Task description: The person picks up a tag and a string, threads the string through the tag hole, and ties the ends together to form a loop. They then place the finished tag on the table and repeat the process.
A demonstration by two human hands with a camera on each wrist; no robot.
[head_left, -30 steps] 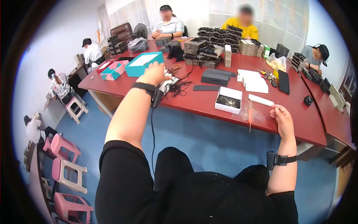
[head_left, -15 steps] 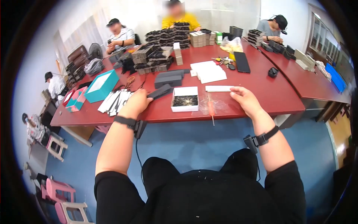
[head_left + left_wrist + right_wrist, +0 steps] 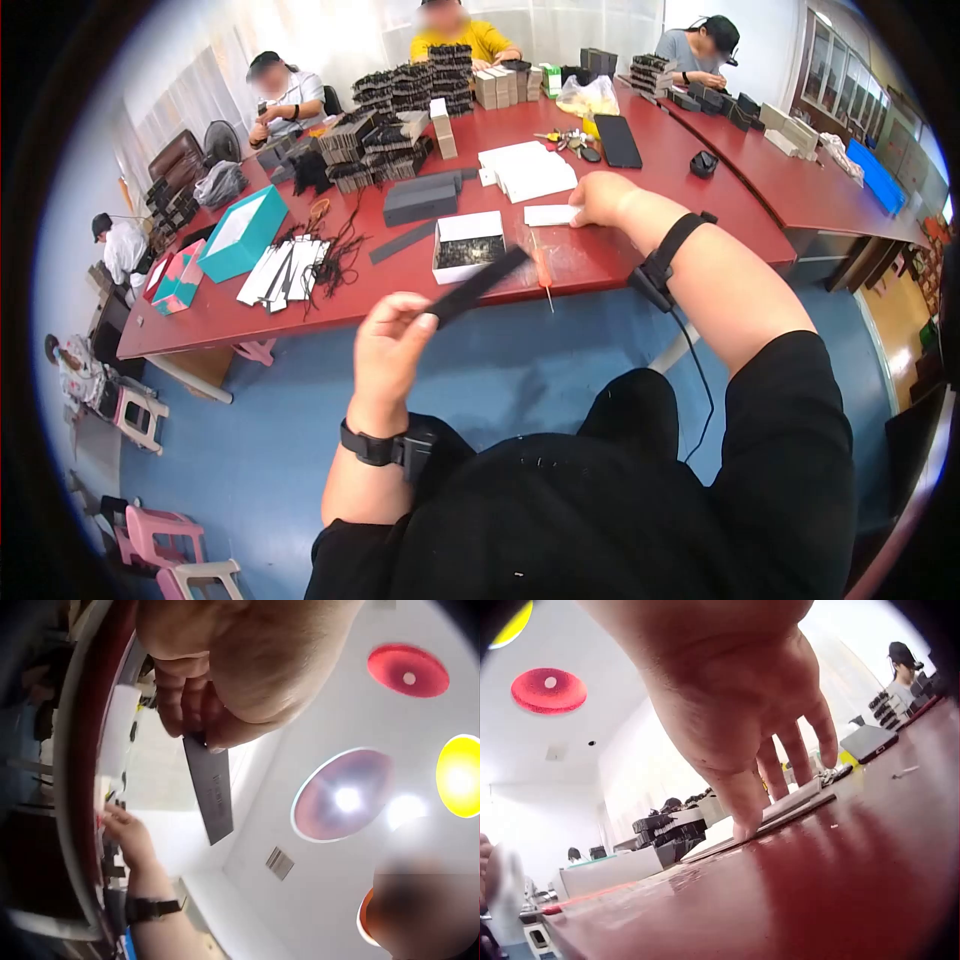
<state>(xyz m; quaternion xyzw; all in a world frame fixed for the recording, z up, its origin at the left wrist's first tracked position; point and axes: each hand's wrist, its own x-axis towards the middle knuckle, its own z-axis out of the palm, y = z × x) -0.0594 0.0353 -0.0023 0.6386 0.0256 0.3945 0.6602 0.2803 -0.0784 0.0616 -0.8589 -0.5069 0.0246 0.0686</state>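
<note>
In the head view my left hand [image 3: 390,340] pinches one end of a flat black strip [image 3: 480,285], raised off the table at its front edge. Printed lettering shows on the strip in the left wrist view. My right hand [image 3: 610,200] reaches down to a narrow white strip [image 3: 548,215] on the table, thumb and fingertips at its right end. From the right wrist, the thumb is on the near side and the fingers beyond. Between the hands stand an open white box [image 3: 466,262] of small dark pieces and an orange-handled screwdriver [image 3: 543,268].
A stack of white cards [image 3: 525,168] and dark grey boxes [image 3: 420,200] lie behind. At left are a teal box [image 3: 240,240], white strips [image 3: 280,272] and black cords [image 3: 345,255]. Keys [image 3: 570,142] and a phone [image 3: 618,142] lie farther back. Several people sit around.
My left hand has come from the pile at left with the black strip and lifted it toward me. The right hand stays at the white strip, its forearm swung round. The view has turned right.
</note>
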